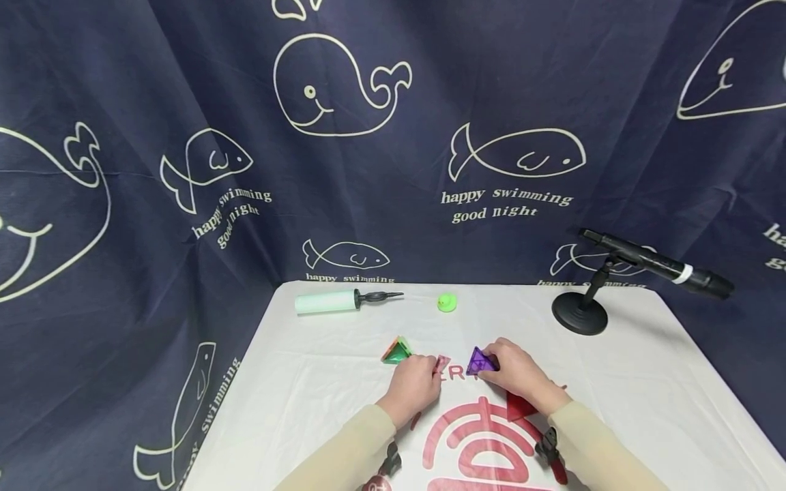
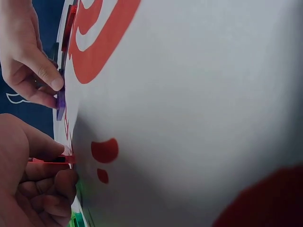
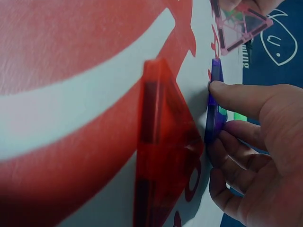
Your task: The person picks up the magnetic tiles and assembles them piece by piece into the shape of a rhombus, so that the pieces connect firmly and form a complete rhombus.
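Observation:
My left hand pinches a pink see-through triangular magnetic tile, held on edge between thumb and fingers. In the right wrist view this pink tile shows its dark-edged frame. To the right, my right hand grips a purple triangular magnetic tile between thumb and fingers, its edge low over the tabletop. A gap separates the two tiles. Just beyond my left hand stands a small group of joined green and orange tiles. A red triangular tile is near my right wrist, partly hidden by the forearm.
A white cloth with red print covers the table. Along the back are a pale green hand pump, a green toy duck and a black microphone on a round-based stand. A dark whale-print curtain hangs behind.

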`<state>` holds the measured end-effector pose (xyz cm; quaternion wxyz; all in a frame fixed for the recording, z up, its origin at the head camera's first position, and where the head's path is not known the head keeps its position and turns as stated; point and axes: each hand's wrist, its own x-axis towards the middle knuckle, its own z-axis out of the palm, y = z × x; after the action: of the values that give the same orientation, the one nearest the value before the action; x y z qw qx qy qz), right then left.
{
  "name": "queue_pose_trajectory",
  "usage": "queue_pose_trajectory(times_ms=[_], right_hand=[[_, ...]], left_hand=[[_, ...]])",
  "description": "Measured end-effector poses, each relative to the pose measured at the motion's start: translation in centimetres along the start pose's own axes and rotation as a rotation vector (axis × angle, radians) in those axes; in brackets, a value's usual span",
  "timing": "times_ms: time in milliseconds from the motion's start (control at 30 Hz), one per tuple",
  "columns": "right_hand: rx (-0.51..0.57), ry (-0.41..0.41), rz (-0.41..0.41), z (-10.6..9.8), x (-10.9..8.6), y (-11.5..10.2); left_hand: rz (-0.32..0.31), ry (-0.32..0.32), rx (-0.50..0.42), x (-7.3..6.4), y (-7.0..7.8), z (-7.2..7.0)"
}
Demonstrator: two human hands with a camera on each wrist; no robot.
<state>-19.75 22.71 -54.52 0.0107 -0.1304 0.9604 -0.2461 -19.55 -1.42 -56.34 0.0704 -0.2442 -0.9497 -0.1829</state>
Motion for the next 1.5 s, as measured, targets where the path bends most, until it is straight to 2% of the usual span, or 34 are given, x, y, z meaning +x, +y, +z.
queue_pose_trajectory(times_ms=[400, 700, 1033, 1267, 1500], right_hand=[[0.006, -0.009, -0.008, 0.6, 0.5, -1.3], [0.003, 0.033, -0.075, 1.5, 1.0, -2.6], [0.038, 0.001, -0.018, 2.0, 1.3, -3.8], [0.049, 0.025, -0.012, 2.4, 1.5, -4.2], [0.056, 0.050, 0.031, 2.6, 1.4, -4.6]], left_hand=[[-0.012, 0.032, -0.006, 0.6, 0.4, 0.1], [-0.023, 0.040, -0.003, 1.6, 0.1, 0.3], [-0.083, -0.008, -0.040, 2.2, 0.4, 0.2], [-0.101, -0.001, -0.026, 2.4, 0.5, 0.3], [-0.102, -0.025, -0.008, 2.5, 0.7, 0.3]])
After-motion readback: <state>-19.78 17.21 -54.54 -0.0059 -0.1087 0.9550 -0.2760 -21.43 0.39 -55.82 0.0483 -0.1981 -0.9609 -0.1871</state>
